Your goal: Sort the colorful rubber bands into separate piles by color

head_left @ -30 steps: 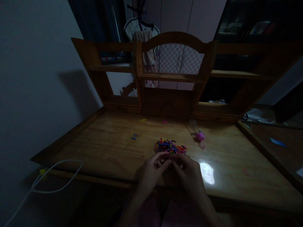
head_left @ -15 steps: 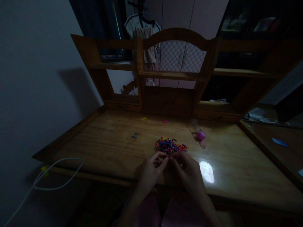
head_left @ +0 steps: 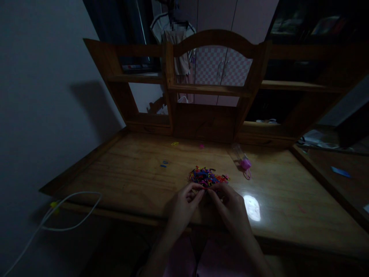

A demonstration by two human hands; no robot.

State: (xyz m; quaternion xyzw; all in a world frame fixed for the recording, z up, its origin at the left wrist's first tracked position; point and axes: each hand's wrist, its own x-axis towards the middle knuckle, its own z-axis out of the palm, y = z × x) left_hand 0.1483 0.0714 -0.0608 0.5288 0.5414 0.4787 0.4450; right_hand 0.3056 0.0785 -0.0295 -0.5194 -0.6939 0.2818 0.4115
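My left hand (head_left: 183,203) and my right hand (head_left: 230,203) meet fingertip to fingertip at the near side of a colourful pile of small elastic hair ties (head_left: 206,176). Between the pinched thumbs and forefingers of both hands is a small red hair tie (head_left: 205,189), mostly covered by the fingers. The pile mixes blue, red, yellow, pink and black loops, and its near edge is hidden behind my hands.
A clear bottle with a pink cap (head_left: 245,164) lies right of the pile. Blue hair ties (head_left: 163,166), a yellow one (head_left: 174,144) and a pink one (head_left: 201,146) lie apart on the wooden desk (head_left: 129,173). A white cable (head_left: 72,194) loops at the left edge; a wooden shelf (head_left: 207,91) stands behind.
My two hands stay pinched together over the near side of the pile; the fingertips have drawn slightly apart, with more red showing between them. The view has tilted a little.
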